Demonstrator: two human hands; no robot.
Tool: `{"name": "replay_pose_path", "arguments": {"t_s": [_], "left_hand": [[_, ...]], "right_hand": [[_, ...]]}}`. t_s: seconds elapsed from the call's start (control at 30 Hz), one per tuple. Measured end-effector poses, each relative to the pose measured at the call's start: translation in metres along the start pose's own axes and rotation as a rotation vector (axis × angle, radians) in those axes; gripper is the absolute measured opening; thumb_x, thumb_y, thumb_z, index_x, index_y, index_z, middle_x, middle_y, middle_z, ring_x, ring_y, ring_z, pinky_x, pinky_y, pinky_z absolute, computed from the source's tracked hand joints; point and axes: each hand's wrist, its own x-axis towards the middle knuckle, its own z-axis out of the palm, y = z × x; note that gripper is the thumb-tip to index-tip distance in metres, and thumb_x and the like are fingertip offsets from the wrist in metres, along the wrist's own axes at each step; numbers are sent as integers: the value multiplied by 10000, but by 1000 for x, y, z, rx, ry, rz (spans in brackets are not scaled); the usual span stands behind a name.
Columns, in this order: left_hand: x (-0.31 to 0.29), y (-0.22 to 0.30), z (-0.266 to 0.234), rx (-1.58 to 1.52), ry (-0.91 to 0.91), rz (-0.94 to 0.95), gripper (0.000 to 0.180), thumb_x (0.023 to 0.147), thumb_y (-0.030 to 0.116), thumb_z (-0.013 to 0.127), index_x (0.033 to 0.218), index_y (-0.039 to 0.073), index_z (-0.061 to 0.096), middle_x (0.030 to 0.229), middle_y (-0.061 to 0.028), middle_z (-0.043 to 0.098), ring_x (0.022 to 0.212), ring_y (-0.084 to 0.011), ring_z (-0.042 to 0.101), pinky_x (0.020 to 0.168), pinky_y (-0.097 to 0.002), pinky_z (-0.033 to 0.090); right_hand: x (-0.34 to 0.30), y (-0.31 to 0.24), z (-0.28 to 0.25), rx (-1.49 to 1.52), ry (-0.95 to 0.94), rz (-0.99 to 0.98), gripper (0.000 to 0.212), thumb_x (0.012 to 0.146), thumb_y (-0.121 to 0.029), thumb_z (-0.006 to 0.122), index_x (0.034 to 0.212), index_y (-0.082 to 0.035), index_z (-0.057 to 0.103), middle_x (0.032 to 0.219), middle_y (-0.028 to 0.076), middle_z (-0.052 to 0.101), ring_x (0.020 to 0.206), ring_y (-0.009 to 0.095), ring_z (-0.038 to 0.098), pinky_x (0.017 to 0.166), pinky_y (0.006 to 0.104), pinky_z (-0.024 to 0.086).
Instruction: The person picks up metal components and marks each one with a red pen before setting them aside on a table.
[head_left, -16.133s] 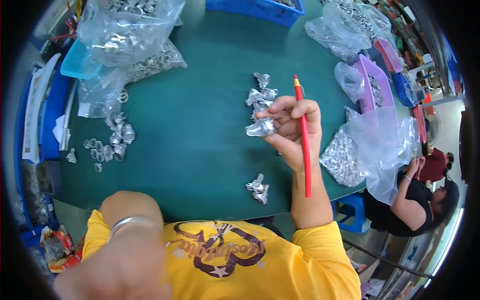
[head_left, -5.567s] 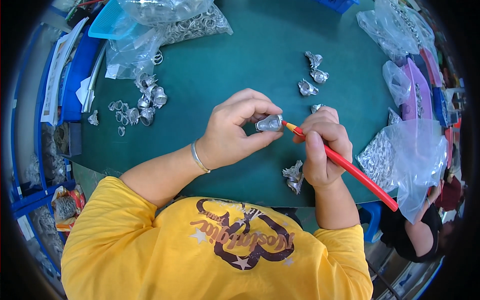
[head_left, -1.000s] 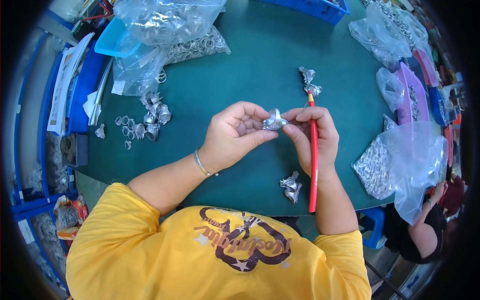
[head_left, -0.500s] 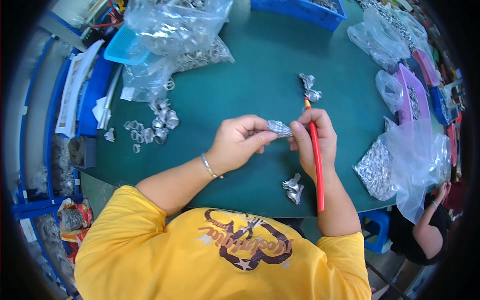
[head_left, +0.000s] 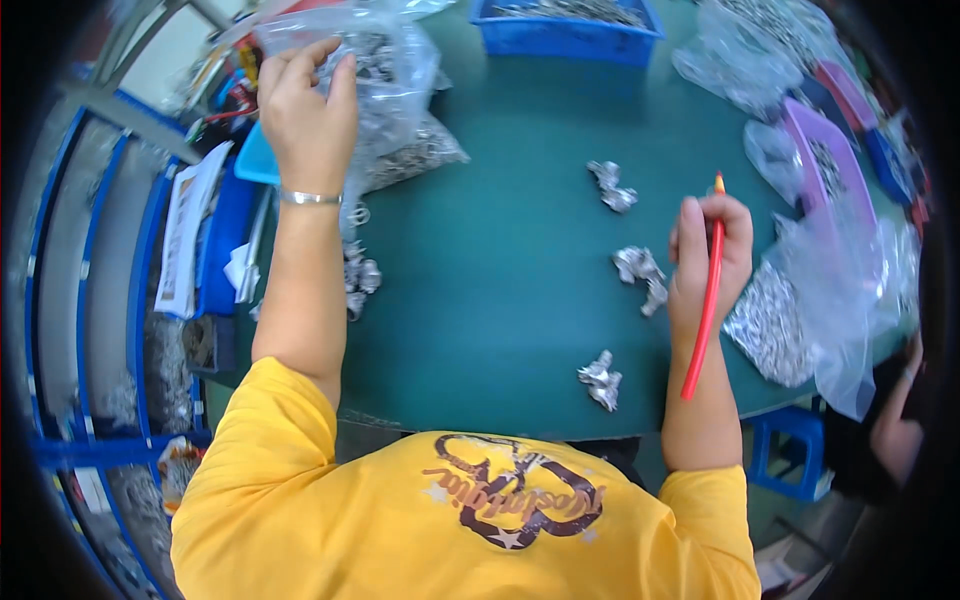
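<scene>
My left hand is raised at the upper left, over the mouth of a clear plastic bag of silver metal pieces. Its fingers are apart, and I see nothing between them. In my right hand is a long, thin red stick with a yellow tip, pencil-like and pointing away from me. Left of that hand lies a clump of silver pieces. Another silver clump rests farther off, and a third clump is close to the near edge.
Ring-like silver pieces lie beside my left forearm. A blue bin of metal parts stands at the back of the green table. On the right are a purple basket and a bag of silver pieces. A blue stool stands below.
My left hand has moved from the middle to the bag at upper left. The silver clump I held now lies on the table. My right hand has shifted right, still holding the red stick.
</scene>
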Motion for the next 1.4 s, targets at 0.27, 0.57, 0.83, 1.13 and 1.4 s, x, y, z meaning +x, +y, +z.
{"name": "replay_pose_path", "arguments": {"t_s": [0.27, 0.57, 0.83, 1.13, 1.4], "left_hand": [[-112, 145, 92, -717, -808, 67, 373, 714, 84, 727, 1060, 49, 592, 978, -137, 532, 918, -301, 558, 793, -353, 483], [-116, 142, 32, -957, -867, -455, 305, 748, 52, 724, 1024, 18, 600, 889, -67, 596, 784, -124, 594, 688, -242, 497], [-149, 130, -20, -1268, -719, -737, 344, 724, -60, 697, 1046, -4, 589, 1073, -82, 529, 914, -123, 565, 736, -219, 486], [-150, 124, -24, -1156, -611, -474, 361, 667, -70, 723, 1000, 19, 613, 1022, -82, 539, 852, -124, 545, 710, -233, 452], [-157, 123, -21, -1278, -635, -562, 394, 684, -117, 704, 1036, 12, 585, 1067, -103, 542, 925, -147, 588, 769, -243, 504]], "right_hand": [[12, 15, -10, 34, 15, 61, 139, 876, -95, 633, 883, -41, 506, 716, -2, 521, 606, 50, 496, 532, 182, 390], [-2, 20, 0, -79, -275, 117, 157, 816, -7, 640, 923, -20, 526, 790, 31, 564, 715, 92, 537, 663, 223, 452], [-28, 1, 15, -19, -432, 168, 263, 886, -11, 533, 1145, 35, 536, 853, 106, 626, 721, 139, 574, 669, 247, 471], [-34, 4, 6, 56, -428, -202, 59, 796, -6, 565, 769, -23, 515, 711, 101, 573, 597, 176, 519, 615, 300, 399], [-33, 1, 7, -71, -526, -385, 69, 780, -10, 583, 789, -48, 525, 682, 52, 574, 586, 191, 519, 666, 336, 399]]}}
